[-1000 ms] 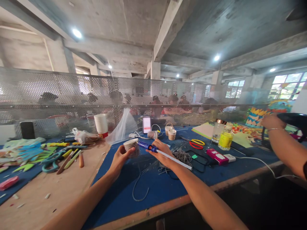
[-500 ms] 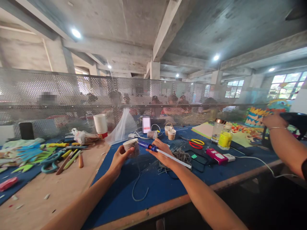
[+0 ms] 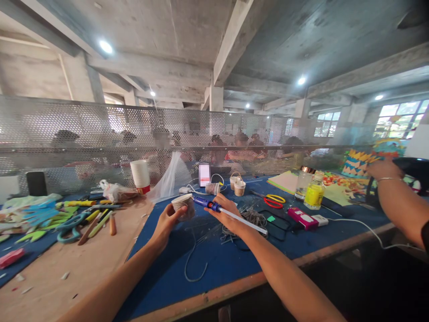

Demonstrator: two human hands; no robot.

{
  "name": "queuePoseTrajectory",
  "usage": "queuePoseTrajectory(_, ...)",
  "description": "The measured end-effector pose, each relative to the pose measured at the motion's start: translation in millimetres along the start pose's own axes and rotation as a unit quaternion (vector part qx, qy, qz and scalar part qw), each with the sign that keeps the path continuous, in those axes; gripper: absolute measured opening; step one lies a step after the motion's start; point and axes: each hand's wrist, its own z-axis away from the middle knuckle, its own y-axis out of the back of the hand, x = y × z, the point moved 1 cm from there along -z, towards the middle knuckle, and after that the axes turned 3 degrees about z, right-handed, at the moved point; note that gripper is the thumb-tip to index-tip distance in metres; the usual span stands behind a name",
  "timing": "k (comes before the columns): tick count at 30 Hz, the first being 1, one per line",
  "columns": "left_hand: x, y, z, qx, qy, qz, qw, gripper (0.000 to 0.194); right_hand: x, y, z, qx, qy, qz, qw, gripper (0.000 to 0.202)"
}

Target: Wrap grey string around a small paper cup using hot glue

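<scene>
My left hand (image 3: 170, 222) is closed around a small paper cup (image 3: 183, 208), thumb on its near side. In my right hand (image 3: 229, 213) is a blue glue gun (image 3: 203, 202), a long white glue stick (image 3: 253, 224) running back out of it over my wrist. The gun's tip points left and is right by the cup's rim; whether they touch I cannot tell. From beneath the cup a thin grey cord (image 3: 191, 264) trails onto the blue table. A tangle of grey cord (image 3: 250, 219) lies beside my right hand.
Two small cups (image 3: 239, 187) and a spool (image 3: 212, 188) stand beyond my hands. Scissors (image 3: 275, 200), a yellow bottle (image 3: 314, 195) and a magenta box (image 3: 302, 218) lie to the right, near another person's arm (image 3: 400, 201). Leftward are teal scissors (image 3: 69, 227) and a cup stack (image 3: 140, 174).
Almost nothing differs. The glue gun shifts very slightly in my right hand, its tip still at the cup; my left hand keeps its hold.
</scene>
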Motion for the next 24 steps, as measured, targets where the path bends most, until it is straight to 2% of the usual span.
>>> queuePoseTrajectory(8, 0, 0.7, 0, -0.004, 0.002, 0.006, 1.0, 0.069, 2, 0, 0, 0.008, 0.005, -0.005, 1.0, 0.029)
queuePoseTrajectory(17, 1, -1.2, 1, -0.018, 0.012, 0.027, 0.999, 0.059, -4, 2, 1, 0.03, 0.0, -0.05, 0.998, 0.028)
queuePoseTrajectory(21, 2, -0.3, 0, -0.009, 0.019, 0.038, 0.999, 0.063, 2, -1, 0, 0.031, -0.048, -0.071, 0.996, 0.028)
queuePoseTrajectory(24, 4, -1.4, 1, 0.002, 0.027, 0.043, 0.999, 0.066, 14, -2, -2, 0.066, -0.114, -0.015, 0.991, 0.027)
